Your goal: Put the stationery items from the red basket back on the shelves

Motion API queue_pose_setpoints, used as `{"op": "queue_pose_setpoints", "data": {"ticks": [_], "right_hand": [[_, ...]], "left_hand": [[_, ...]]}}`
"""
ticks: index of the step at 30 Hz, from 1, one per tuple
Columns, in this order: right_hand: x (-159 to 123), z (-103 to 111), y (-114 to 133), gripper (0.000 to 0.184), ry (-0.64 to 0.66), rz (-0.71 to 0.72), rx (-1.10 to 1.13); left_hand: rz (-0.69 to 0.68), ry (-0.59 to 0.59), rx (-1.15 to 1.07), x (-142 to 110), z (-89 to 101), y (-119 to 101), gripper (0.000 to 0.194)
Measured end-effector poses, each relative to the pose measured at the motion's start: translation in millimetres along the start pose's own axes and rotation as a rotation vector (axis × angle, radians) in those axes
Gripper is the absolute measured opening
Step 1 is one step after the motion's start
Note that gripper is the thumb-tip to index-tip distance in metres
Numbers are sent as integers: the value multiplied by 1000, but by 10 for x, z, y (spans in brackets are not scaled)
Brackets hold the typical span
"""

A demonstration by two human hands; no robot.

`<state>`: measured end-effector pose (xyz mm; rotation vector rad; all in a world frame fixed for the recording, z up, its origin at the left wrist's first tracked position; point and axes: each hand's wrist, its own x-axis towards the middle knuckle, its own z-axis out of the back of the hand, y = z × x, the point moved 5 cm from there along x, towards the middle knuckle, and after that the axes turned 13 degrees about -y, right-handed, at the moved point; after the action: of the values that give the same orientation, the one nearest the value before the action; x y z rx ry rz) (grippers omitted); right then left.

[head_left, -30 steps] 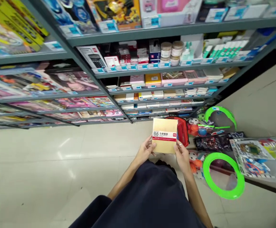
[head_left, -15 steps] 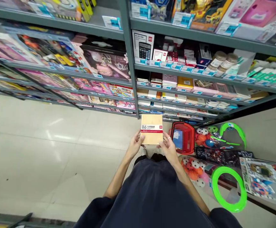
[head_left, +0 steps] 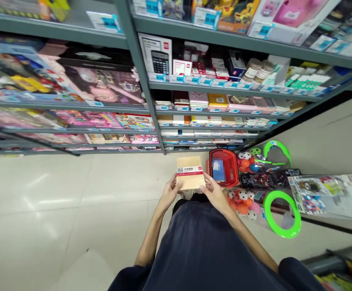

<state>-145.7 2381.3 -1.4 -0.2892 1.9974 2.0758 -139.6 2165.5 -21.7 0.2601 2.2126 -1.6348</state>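
Held in front of my body is a tan B6 notebook [head_left: 189, 184] with a white and red paper band across its middle. My left hand [head_left: 169, 193] grips its lower left side, thumb on the cover. At the lower right side my right hand [head_left: 214, 193] grips it too, with a ring on one finger. The fingertips beneath the notebook are hidden. A red shopping basket [head_left: 231, 167] stands on the floor just right of the notebook, with a blue flat item [head_left: 218, 171] inside.
Shelves ahead hold a boxed calculator [head_left: 157, 56], several notebooks [head_left: 217, 101] and boxed toys [head_left: 103, 81]. To the right hang bagged balls [head_left: 242, 201], a green ring [head_left: 282, 214] and a toy pack [head_left: 318, 194]. Pale tiled floor [head_left: 57, 202] lies to the left.
My view has turned to the right, so the shelves and basket appear further left. Both hands still hold the notebook, which now looks slightly tilted and lower in the view.
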Motion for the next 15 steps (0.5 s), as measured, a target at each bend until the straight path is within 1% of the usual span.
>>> {"op": "queue_pose_setpoints", "data": {"ticks": [4, 7, 9, 11, 15], "right_hand": [[-157, 239, -95, 77, -80, -5, 36], [-220, 431, -78, 76, -122, 16, 68], [-228, 573, -53, 76, -155, 27, 93], [-221, 733, -40, 77, -186, 38, 126], [-176, 1152, -64, 74, -230, 79, 182]], "left_hand": [[6, 217, 136, -30, -170, 89, 101], [-10, 332, 234, -25, -362, 116, 100], [-40, 365, 306, 3, -524, 109, 101], [-55, 372, 354, 44, -715, 95, 102], [-50, 411, 412, 128, -1218, 114, 102]]}}
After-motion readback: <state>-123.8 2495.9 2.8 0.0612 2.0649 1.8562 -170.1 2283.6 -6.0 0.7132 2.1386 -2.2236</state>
